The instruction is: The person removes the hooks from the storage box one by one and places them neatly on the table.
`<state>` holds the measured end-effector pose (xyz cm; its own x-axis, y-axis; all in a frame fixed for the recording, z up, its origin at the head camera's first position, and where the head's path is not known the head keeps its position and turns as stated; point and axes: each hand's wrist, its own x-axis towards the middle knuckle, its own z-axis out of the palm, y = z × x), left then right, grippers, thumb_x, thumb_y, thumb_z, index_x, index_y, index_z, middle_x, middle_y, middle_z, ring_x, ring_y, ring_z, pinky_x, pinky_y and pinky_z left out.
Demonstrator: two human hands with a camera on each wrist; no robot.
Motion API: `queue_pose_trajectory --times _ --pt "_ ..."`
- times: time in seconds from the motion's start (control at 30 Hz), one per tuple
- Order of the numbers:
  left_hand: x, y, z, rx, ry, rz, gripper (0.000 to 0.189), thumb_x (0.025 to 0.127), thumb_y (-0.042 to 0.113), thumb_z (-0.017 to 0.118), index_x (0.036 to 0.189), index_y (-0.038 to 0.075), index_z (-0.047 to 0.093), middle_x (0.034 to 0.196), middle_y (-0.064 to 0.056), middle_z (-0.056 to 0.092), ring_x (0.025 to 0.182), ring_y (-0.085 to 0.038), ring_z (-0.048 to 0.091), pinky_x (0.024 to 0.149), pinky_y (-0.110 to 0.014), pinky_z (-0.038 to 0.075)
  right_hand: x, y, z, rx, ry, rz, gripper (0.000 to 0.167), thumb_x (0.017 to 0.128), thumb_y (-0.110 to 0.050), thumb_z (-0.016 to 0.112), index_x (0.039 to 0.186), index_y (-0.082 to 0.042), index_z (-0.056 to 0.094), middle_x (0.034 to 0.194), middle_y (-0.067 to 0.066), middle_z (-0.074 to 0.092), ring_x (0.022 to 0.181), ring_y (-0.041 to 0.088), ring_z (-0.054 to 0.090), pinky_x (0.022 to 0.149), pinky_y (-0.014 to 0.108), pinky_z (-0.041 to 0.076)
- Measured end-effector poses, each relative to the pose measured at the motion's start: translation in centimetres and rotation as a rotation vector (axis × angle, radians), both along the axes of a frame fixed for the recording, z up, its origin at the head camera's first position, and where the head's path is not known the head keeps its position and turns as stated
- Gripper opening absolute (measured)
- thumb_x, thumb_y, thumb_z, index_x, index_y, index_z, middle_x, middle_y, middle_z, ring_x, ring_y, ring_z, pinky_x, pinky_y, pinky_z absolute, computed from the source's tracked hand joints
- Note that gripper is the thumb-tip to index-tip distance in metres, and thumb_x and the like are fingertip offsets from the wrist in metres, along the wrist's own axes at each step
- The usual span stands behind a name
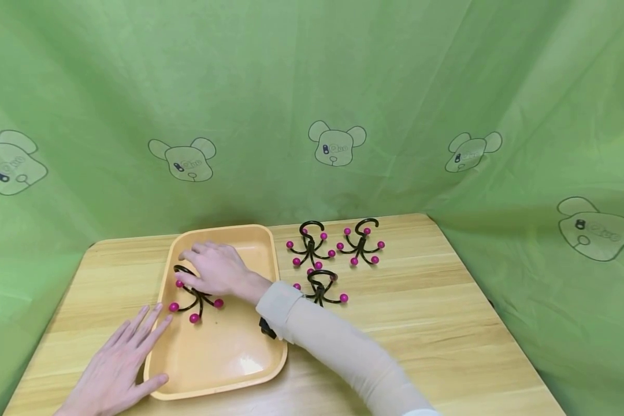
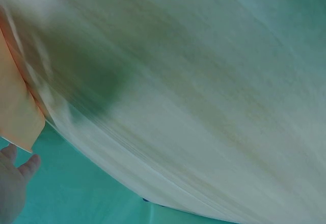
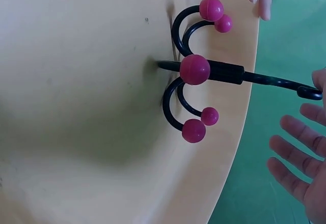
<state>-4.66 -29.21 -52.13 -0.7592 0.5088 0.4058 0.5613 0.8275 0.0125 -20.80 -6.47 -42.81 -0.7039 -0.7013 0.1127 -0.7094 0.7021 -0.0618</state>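
A black multi-arm hanging hook (image 1: 200, 294) with pink ball tips stands in the orange tray (image 1: 223, 352). My right hand (image 1: 215, 268) is over its curved top. In the right wrist view the fingers (image 3: 298, 155) are spread and extended, with the thumb by the bent end of the hanging hook (image 3: 226, 73); whether they touch cannot be told. At the tray's left rim lies my left hand (image 1: 117, 364), fingers straight and apart, fingertips at the edge. The left wrist view catches only part of that left hand (image 2: 12, 186) beside a corner of the tray (image 2: 18, 102).
Three similar hanging hooks stand on the wooden table to the right of the tray: one at the back (image 1: 310, 247), another farther right (image 1: 361, 245), and a nearer one (image 1: 319, 287) partly behind my right sleeve (image 1: 338, 352). Green curtains (image 1: 270, 86) surround the table.
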Motion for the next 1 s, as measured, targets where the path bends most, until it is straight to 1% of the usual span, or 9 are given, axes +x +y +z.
queue_pose_trajectory --times 0.13,0.23,0.37,0.5,0.6,0.7,0.9,1.0 --pt "0.01 0.02 0.02 0.001 -0.001 -0.001 0.103 0.087 0.079 0.058 0.161 0.009 0.043 0.173 -0.017 0.033 0.168 -0.017 0.003 0.134 -0.022 -0.009 -0.12 0.07 -0.12 -0.009 0.013 0.001 0.050 0.108 -0.061 0.043 0.142 -0.031 0.064 0.138 -0.006 0.070 0.124 0.014 0.069 0.094 0.029 0.062" --pt "0.01 0.02 0.01 0.000 -0.003 0.001 0.103 0.087 0.079 0.058 0.161 0.009 0.043 0.173 -0.017 0.033 0.168 -0.017 0.003 0.134 -0.022 -0.009 -0.22 0.18 -0.21 -0.019 0.028 0.009 0.046 0.108 -0.059 0.044 0.136 -0.031 0.067 0.130 -0.008 0.072 0.116 0.012 0.070 0.088 0.026 0.062" --pt "-0.02 0.04 -0.01 -0.001 -0.006 0.002 0.103 0.085 0.078 0.062 0.160 0.009 0.045 0.171 -0.018 0.037 0.169 -0.016 0.004 0.134 -0.021 -0.009 -0.26 0.31 -0.21 -0.026 0.041 0.022 0.043 0.108 -0.058 0.043 0.129 -0.031 0.070 0.120 -0.010 0.071 0.105 0.009 0.070 0.080 0.023 0.060" --pt "-0.06 0.00 -0.09 0.000 -0.002 0.005 0.103 0.084 0.077 0.064 0.160 0.009 0.045 0.170 -0.018 0.039 0.168 -0.016 0.005 0.134 -0.020 -0.008 -0.30 0.36 -0.10 -0.018 0.068 0.047 0.039 0.110 -0.053 0.043 0.126 -0.030 0.070 0.115 -0.010 0.070 0.102 0.007 0.068 0.080 0.021 0.059" --pt "-0.03 -0.01 -0.09 -0.003 0.001 0.004 0.103 0.085 0.078 0.062 0.160 0.009 0.044 0.171 -0.018 0.037 0.168 -0.016 0.004 0.134 -0.021 -0.008 -0.34 0.34 0.00 -0.005 0.091 0.069 0.035 0.111 -0.049 0.044 0.124 -0.029 0.070 0.112 -0.011 0.068 0.100 0.005 0.066 0.081 0.019 0.057" --pt "0.00 -0.03 -0.09 -0.001 0.000 0.003 0.103 0.086 0.079 0.060 0.161 0.009 0.044 0.172 -0.017 0.035 0.168 -0.016 0.002 0.134 -0.021 -0.009 -0.35 0.32 0.09 0.004 0.105 0.087 0.034 0.111 -0.048 0.044 0.123 -0.029 0.069 0.109 -0.012 0.067 0.097 0.004 0.064 0.080 0.017 0.055" --pt "0.04 -0.02 0.00 0.004 -0.004 -0.002 0.103 0.088 0.080 0.056 0.161 0.009 0.043 0.173 -0.018 0.033 0.169 -0.018 0.003 0.134 -0.022 -0.010 -0.27 0.59 0.17 0.008 0.135 0.101 0.034 0.112 -0.047 0.044 0.126 -0.029 0.068 0.110 -0.013 0.067 0.096 0.003 0.063 0.078 0.016 0.054" --pt "0.02 -0.04 0.02 0.003 -0.006 -0.001 0.103 0.088 0.081 0.055 0.161 0.009 0.042 0.173 -0.017 0.032 0.169 -0.018 0.003 0.134 -0.022 -0.010 -0.19 0.98 0.28 -0.009 0.143 0.105 0.033 0.112 -0.047 0.045 0.126 -0.029 0.068 0.111 -0.012 0.067 0.096 0.004 0.063 0.077 0.016 0.054"
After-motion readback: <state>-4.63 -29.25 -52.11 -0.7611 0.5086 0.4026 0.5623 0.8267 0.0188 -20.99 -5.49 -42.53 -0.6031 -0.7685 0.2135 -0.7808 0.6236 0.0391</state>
